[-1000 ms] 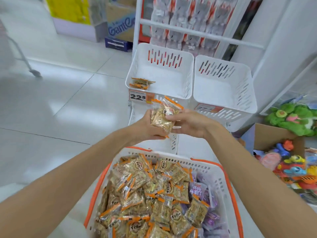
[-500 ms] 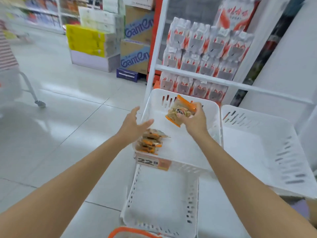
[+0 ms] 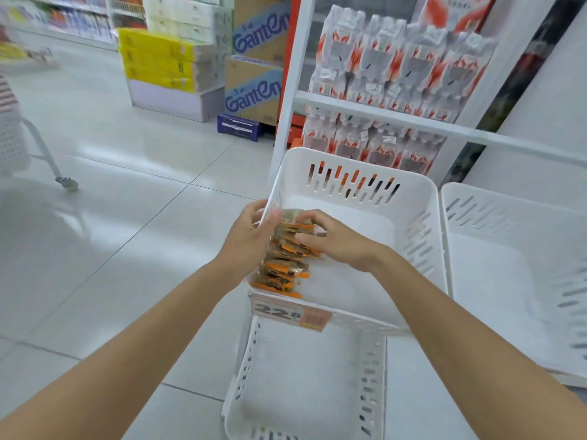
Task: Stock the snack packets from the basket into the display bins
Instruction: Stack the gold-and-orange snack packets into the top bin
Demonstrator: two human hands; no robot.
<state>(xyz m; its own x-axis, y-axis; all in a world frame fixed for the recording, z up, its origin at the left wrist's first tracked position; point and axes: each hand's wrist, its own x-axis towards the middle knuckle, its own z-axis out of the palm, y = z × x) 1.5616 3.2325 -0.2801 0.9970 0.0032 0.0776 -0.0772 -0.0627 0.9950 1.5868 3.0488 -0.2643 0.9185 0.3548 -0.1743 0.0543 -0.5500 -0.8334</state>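
Note:
A row of clear snack packets (image 3: 286, 262) with orange edges stands along the left wall of the upper left white display bin (image 3: 409, 192). My left hand (image 3: 247, 236) is at the bin's left rim, fingers curled over the rim and thumb against the packets. My right hand (image 3: 336, 239) is inside the bin, its fingers curled on the far end of the row. The basket is out of view.
An orange price tag (image 3: 290, 314) reading 22.8 hangs on the bin's front. A second white bin (image 3: 514, 281) sits to the right and a lower one (image 3: 305, 382) below. Behind stand a white rack (image 3: 381, 112) with packaged goods, stacked cartons (image 3: 254, 87) and a trolley leg (image 3: 63, 181) at left.
My right hand has brought its packet down from above the bin onto the row at the left wall. My left hand has closed in on the bin's rim. The view has moved nearer.

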